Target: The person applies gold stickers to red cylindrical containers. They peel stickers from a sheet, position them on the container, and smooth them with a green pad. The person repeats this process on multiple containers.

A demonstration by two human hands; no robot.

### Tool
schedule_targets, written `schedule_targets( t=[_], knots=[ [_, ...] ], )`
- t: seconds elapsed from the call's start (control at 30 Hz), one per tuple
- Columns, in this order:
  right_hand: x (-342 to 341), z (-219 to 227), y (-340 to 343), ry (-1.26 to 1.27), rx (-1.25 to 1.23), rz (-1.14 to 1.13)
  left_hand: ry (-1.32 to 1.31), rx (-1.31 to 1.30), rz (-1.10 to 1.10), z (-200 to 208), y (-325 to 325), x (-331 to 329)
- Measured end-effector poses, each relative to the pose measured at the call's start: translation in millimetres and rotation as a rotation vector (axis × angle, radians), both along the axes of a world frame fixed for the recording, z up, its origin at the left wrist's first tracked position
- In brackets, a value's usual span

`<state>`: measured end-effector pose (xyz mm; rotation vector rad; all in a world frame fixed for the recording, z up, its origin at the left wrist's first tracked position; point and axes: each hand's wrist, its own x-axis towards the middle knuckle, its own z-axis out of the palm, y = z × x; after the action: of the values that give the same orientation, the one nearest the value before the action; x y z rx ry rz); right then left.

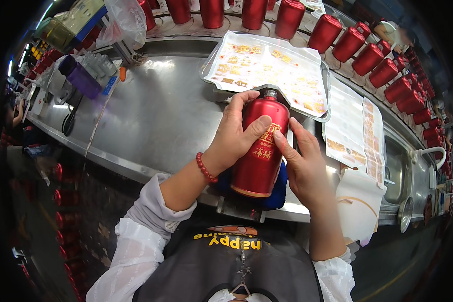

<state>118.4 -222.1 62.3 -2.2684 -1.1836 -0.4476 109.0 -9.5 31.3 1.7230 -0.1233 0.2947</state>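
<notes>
Head view: I've got the left hand point(232, 133) clamped on a red bottle point(251, 173) at the steel bench point(161, 113), right hand point(309, 171) thumbing its gold lettering point(262, 152), grip unclear.

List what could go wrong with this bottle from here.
The bottle leans over the blue cloth, so it might slip if the left hand and right hand ease off. Thumbs at its gold lettering might smudge it. Its neck is close to the sheets and could nudge them.

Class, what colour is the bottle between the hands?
The bottle is red, clearest in the head view.
</notes>
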Motion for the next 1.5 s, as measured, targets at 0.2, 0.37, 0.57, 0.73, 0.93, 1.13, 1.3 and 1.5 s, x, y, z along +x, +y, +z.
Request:
schedule_targets(
  t=[0.2,0.37,0.57,0.73,0.93,1.13,1.3,1.5],
  knots=[
    [1.1,-1.1,1.3,0.003,-0.007,0.001,0.083,-0.18,-0.072,-4.4,1.9,-1.8],
    [4.8,-0.8,0.3,0.003,-0.013,0.011,0.038,-0.176,-0.088,-9.2,3.7,-4.6],
    [-1.7,-3.2,0.5,-0.008,0.012,0.005,0.001,-0.145,-0.076,-7.2,1.0,-10.3],
    [4.0,-5.4,0.6,-0.019,0.008,0.014,-0.003,-0.159,-0.058,-9.6,0.4,-11.5],
    [1.3,-4.6,-0.2,0.01,0.014,0.011,-0.021,-0.124,0.003,-3.6,-0.3,-2.0],
    [1.1,-4.5,-2.5,0.01,0.017,-0.001,0.052,-0.124,-0.037,-3.6,2.8,-0.4],
    [1.2,-10.7,-2.2,0.033,0.063,0.014,0.066,-0.081,-0.021,0.1,2.3,3.5],
    [-1.6,-10.7,-3.5,0.053,0.05,0.015,0.078,-0.066,-0.027,-3.4,3.1,4.2]
  ],
)
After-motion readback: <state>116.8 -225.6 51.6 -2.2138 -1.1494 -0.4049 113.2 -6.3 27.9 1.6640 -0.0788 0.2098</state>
